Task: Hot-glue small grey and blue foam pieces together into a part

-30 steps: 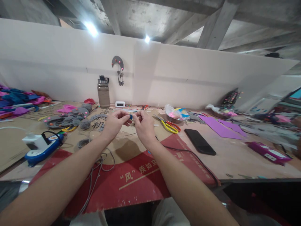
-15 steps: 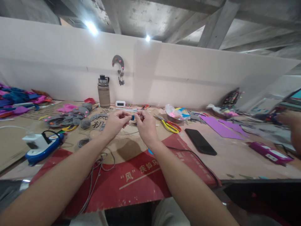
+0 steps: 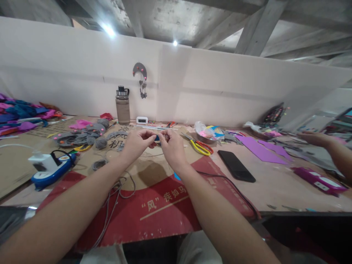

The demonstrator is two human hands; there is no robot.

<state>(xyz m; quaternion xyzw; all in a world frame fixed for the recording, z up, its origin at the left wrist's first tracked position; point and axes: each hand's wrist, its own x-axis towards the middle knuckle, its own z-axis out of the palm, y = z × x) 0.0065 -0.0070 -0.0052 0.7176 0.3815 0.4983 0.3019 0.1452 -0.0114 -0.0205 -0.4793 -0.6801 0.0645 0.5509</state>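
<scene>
My left hand (image 3: pixel 137 143) and my right hand (image 3: pixel 172 146) meet above the middle of the table, fingertips pinched together on a small blue piece (image 3: pixel 157 138) held between them. Both hands hover a little above the brown cardboard (image 3: pixel 148 168) that covers the table. Most of the blue piece is hidden by my fingers. A grey cord (image 3: pixel 115 190) lies on the table under my left forearm.
Yellow-handled scissors (image 3: pixel 199 146) and a black phone (image 3: pixel 236 170) lie right of my hands. A water bottle (image 3: pixel 122 105) stands at the back wall. Grey felt pieces (image 3: pixel 85 137) and a blue-white glue gun stand (image 3: pixel 48 168) are at left. Another person's arm (image 3: pixel 327 146) reaches in at far right.
My hands stay pinched on the blue piece, almost in place. At the far right another person's arm has come further into view over the table.
</scene>
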